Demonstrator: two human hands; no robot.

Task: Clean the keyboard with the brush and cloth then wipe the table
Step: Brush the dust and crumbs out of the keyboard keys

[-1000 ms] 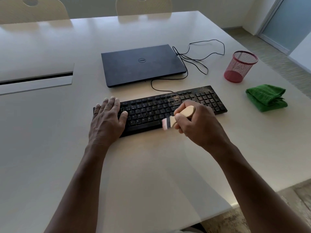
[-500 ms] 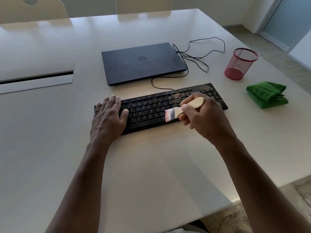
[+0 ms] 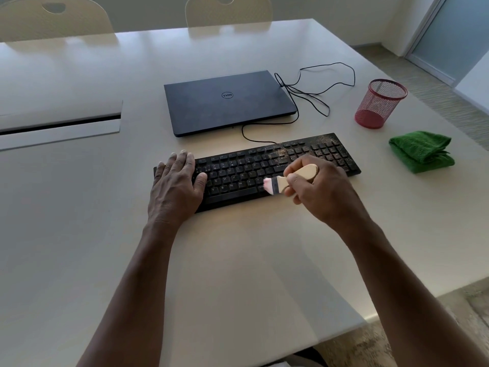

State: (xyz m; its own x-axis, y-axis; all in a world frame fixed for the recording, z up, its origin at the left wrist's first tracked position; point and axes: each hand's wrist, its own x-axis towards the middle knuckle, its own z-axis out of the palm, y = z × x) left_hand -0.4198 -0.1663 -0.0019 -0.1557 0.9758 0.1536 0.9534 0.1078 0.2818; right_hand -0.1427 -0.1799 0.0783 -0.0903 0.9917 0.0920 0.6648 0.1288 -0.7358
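The right hand (image 3: pixel 321 193) grips the brush (image 3: pixel 288 179) by its handle, its bristles sticking out left onto the middle of the keyboard (image 3: pixel 238 176), while the left hand (image 3: pixel 176 186) lies flat on the keyboard's left end, and the cloth (image 3: pixel 422 151) sits far right.

A dusty black keyboard (image 3: pixel 264 170) lies on the white counter (image 3: pixel 238 274); a wooden-handled brush (image 3: pixel 291 178) touches its keys; a folded green cloth (image 3: pixel 420 151) sits well to its right.

Right hand (image 3: pixel 321 193) grips brush (image 3: pixel 288 178) – bristles seemingly on keyboard (image 3: pixel 238 178); left hand (image 3: pixel 176 184) flat.
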